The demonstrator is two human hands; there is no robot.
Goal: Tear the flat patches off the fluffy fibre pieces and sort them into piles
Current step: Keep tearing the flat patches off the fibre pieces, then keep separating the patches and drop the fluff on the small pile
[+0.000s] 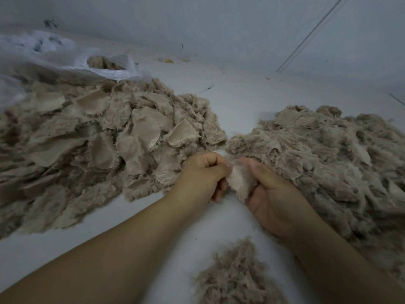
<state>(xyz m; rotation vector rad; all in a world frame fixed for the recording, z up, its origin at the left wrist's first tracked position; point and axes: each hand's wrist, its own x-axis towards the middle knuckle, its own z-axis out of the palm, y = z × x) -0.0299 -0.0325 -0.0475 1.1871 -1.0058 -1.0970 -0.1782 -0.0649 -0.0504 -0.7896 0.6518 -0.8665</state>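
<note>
We are gripping one flat patch (240,179) between left hand (202,174) and right hand (274,194), fingers curled tight; we are pulling apart steadily, close to the seam.

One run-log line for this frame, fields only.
stage: tearing | left hand: grips patch | right hand: grips patch | piles: left pile, right pile, near pile

A pale floor (219,220) carries three beige heaps: a big pile of flat patches (87,137) at left, a fluffy pile (328,163) at right, and a small tuft heap (236,279) nearest. A plastic bag (105,69) lies behind the left pile.
</note>
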